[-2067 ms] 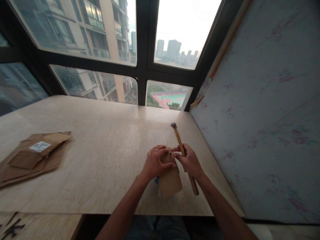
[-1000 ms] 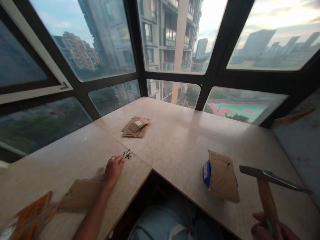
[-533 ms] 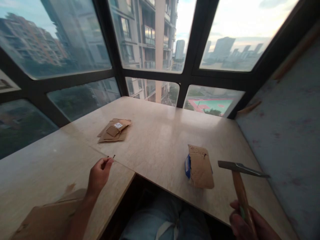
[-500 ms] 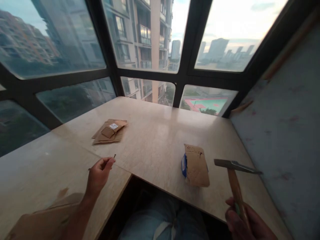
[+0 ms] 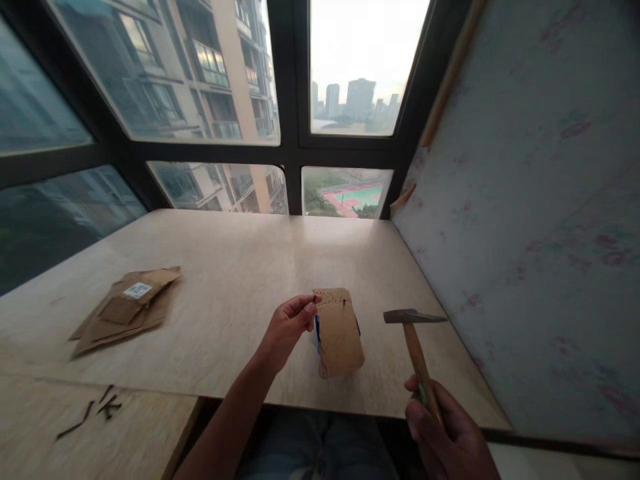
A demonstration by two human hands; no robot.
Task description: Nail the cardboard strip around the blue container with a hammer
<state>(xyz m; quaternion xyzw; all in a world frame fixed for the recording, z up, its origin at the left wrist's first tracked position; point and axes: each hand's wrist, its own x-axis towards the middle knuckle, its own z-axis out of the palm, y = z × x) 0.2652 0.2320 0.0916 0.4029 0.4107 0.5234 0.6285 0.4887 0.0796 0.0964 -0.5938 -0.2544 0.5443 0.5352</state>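
Head view puts the cardboard piece (image 5: 341, 333) just below the middle of the frame. It lies flat on the pale surface (image 5: 240, 267), with a row of small marks along its upper edge and a blue thing (image 5: 317, 331) showing from under its left side. The left hand (image 5: 287, 327) comes in from the lower middle, thumb and forefinger pressed together at the cardboard's upper left corner. Whether anything sits between the fingertips (image 5: 309, 305) is too small to tell. To the right, the right hand (image 5: 447, 437) at the bottom edge of the frame is closed around the lower end of the wooden handle of a hammer (image 5: 415, 350). The handle stands nearly upright and the metal head is level, clear of the surface and just right of the cardboard piece without touching it. Well apart at the left of the frame lies a stack of flattened cardboard (image 5: 125, 310) bearing a white label (image 5: 137, 290). A few thin dark nails (image 5: 100, 408), blurred, are scattered at the lower left. Dark-framed windows (image 5: 295, 80) fill the top of the frame, and a pale panel (image 5: 525, 200) with faded pink marks fills the right.
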